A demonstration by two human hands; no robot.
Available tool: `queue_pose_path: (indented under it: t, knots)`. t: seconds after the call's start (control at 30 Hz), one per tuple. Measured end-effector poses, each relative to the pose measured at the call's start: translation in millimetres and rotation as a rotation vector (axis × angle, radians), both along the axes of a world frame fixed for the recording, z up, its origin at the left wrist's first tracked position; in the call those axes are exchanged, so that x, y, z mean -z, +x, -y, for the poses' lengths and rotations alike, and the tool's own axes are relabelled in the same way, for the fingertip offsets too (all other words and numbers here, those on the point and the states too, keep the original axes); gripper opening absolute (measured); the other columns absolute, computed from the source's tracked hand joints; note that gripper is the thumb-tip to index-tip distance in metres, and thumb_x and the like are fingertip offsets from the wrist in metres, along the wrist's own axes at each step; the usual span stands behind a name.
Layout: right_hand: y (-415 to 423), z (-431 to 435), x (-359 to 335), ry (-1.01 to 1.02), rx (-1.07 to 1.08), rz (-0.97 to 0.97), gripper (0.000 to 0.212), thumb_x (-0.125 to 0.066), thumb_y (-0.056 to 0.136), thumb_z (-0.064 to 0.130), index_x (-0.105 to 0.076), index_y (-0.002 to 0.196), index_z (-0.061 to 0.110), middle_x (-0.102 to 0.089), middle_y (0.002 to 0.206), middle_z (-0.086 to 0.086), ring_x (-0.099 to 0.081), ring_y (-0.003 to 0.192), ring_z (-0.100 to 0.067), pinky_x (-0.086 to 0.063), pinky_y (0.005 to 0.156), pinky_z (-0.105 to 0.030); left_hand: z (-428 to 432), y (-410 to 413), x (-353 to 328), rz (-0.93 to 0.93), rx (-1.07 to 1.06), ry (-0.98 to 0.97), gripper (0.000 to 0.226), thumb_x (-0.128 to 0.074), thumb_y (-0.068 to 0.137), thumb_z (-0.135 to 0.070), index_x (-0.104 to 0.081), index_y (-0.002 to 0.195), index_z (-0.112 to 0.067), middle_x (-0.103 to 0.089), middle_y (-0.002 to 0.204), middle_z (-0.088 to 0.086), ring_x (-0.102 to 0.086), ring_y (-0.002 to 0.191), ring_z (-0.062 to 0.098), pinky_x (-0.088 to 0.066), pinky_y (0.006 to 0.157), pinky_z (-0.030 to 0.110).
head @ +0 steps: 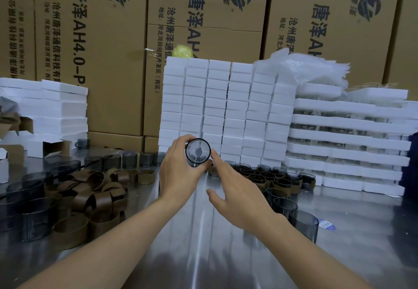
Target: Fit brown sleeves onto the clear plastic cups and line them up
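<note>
My left hand [178, 175] grips a clear smoky plastic cup [198, 151], tipped so its round end faces me, held above the steel table [203, 243]. My right hand [235, 196] is spread beside it, its index fingertip touching the cup's lower right rim. A heap of loose brown sleeves [90, 196] lies on the left. Bare cups [29, 205] stand at the left edge, and a further row of bare cups [129, 160] sits behind the sleeves. Sleeved cups [269, 179] are lined up in rows on the right, with bare dark cups [303, 222] nearer me.
Stacks of white foam blocks [226, 107] rise behind the hands. White foam trays [348, 137] are stacked at right, with more white foam [56, 107] at left. Large cardboard boxes [90, 39] form the back wall. Crumpled plastic wrap [312, 66] lies on top.
</note>
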State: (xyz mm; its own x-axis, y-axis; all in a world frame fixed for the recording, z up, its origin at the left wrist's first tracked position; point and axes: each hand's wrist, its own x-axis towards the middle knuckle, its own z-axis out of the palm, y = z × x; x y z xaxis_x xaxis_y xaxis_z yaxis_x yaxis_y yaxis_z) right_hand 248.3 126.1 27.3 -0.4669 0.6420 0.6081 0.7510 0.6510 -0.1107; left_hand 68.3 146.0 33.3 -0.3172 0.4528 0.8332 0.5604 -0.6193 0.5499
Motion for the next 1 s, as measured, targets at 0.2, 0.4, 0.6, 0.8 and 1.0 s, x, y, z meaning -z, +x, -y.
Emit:
queue_pose_path:
  t: [0.2, 0.4, 0.6, 0.8, 1.0]
  knots:
    - [0, -2, 1, 0.000, 0.002, -0.008, 0.092, -0.056, 0.106, 0.048, 0.011, 0.169, 0.044, -0.040, 0.167, 0.018, -0.056, 0.136, -0.013, -0.053, 0.098, -0.034, -3, -1, 1, -0.005, -0.011, -0.012, 0.063, -0.098, 0.074, -0.034, -0.059, 0.123, -0.042, -0.064, 0.120, -0.024, -0.061, 0.111, 0.003, -0.051, 0.083, 0.022]
    - [1, 0, -3, 0.037, -0.037, -0.051, 0.093, -0.057, 0.106, 0.043, 0.011, 0.170, 0.043, -0.013, 0.177, 0.022, -0.032, 0.156, -0.005, -0.045, 0.110, -0.026, 1, 6, -14, 0.453, 0.449, -0.250, 0.056, -0.098, 0.077, -0.020, -0.070, 0.125, -0.026, -0.071, 0.120, -0.009, -0.068, 0.113, 0.010, -0.052, 0.089, 0.023]
    - [-1, 2, -5, 0.113, -0.018, -0.120, 0.095, -0.058, 0.106, 0.039, 0.012, 0.171, 0.042, -0.013, 0.177, 0.022, -0.034, 0.150, -0.007, -0.043, 0.111, -0.027, 5, -2, -22, 1.096, 1.061, -0.647, 0.071, -0.089, 0.077, -0.058, -0.074, 0.121, -0.004, -0.081, 0.114, 0.006, -0.073, 0.092, 0.018, -0.047, 0.071, 0.028]
    - [-4, 2, -2, 0.134, -0.056, -0.088, 0.092, -0.057, 0.106, 0.041, 0.007, 0.171, 0.042, -0.017, 0.177, 0.021, -0.026, 0.155, -0.001, -0.035, 0.113, -0.018, -1, -3, -17, 1.052, 1.171, -0.763, 0.071, -0.083, 0.077, -0.071, -0.086, 0.093, -0.002, -0.081, 0.104, 0.003, -0.069, 0.068, 0.017, -0.050, 0.060, 0.030]
    - [-7, 3, -2, 0.131, -0.058, -0.098, 0.085, -0.059, 0.103, 0.038, -0.007, 0.170, 0.043, -0.030, 0.168, 0.025, -0.038, 0.145, 0.000, -0.034, 0.105, -0.016, -2, -1, -12, 1.059, 1.161, -0.801, 0.062, -0.074, 0.082, -0.066, -0.084, 0.090, -0.005, -0.076, 0.090, 0.003, -0.064, 0.065, 0.016, -0.049, 0.062, 0.029]
